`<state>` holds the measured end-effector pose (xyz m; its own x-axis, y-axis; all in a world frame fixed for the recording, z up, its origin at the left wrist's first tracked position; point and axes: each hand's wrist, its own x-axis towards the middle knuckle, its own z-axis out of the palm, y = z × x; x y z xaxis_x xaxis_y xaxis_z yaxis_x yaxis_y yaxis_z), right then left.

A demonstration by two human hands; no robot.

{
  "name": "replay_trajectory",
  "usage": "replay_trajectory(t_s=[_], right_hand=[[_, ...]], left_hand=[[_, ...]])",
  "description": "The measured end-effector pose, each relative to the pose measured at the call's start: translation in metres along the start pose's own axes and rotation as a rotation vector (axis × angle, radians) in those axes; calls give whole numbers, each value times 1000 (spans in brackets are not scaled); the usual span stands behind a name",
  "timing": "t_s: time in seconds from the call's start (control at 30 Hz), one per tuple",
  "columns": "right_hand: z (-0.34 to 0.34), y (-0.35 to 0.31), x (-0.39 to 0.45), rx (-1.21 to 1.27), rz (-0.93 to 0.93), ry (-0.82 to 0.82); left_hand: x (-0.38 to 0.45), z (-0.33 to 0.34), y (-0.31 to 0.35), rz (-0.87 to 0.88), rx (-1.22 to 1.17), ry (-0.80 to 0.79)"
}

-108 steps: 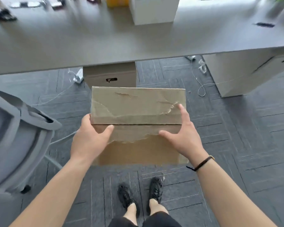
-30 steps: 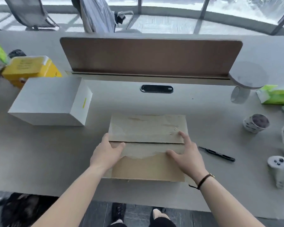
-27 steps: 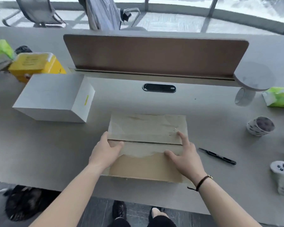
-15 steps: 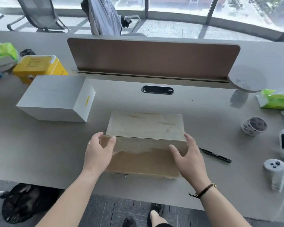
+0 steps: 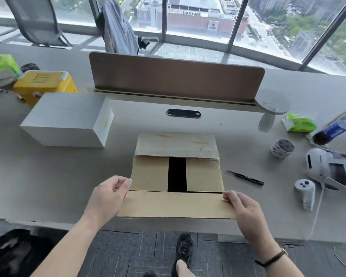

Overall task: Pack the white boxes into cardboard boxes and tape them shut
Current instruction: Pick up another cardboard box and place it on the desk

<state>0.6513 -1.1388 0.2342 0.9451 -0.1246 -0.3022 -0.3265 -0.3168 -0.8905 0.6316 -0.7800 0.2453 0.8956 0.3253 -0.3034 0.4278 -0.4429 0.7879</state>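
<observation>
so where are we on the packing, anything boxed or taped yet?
Early. Done: the cardboard box sits on the desk. In hand: the left hand and right hand pinch the near flap, folded out toward the person; the far flap and both inner flaps still cover most of the opening. Left: the white box sits unpacked beside it, and no tape is applied.

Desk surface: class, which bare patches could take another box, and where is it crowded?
Bare desk lies left of the cardboard box, in front of the white box. A second patch lies between the cardboard box and the brown divider. The right side is crowded: box cutter, tape roll, controller, headset.
</observation>
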Motion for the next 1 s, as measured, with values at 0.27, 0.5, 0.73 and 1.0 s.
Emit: replay_trajectory(t_s=[0.27, 0.5, 0.73, 1.0], right_hand=[[9, 41, -10, -346, 37, -142], [15, 38, 4, -364, 35, -121], [22, -16, 87, -326, -17, -155], [38, -39, 133, -213, 5, -136]], left_hand=[[3, 35, -30, 13, 219, -168], [8, 36, -28, 28, 215, -164], [64, 42, 16, -86, 101, -119], [100, 50, 43, -116, -3, 16]])
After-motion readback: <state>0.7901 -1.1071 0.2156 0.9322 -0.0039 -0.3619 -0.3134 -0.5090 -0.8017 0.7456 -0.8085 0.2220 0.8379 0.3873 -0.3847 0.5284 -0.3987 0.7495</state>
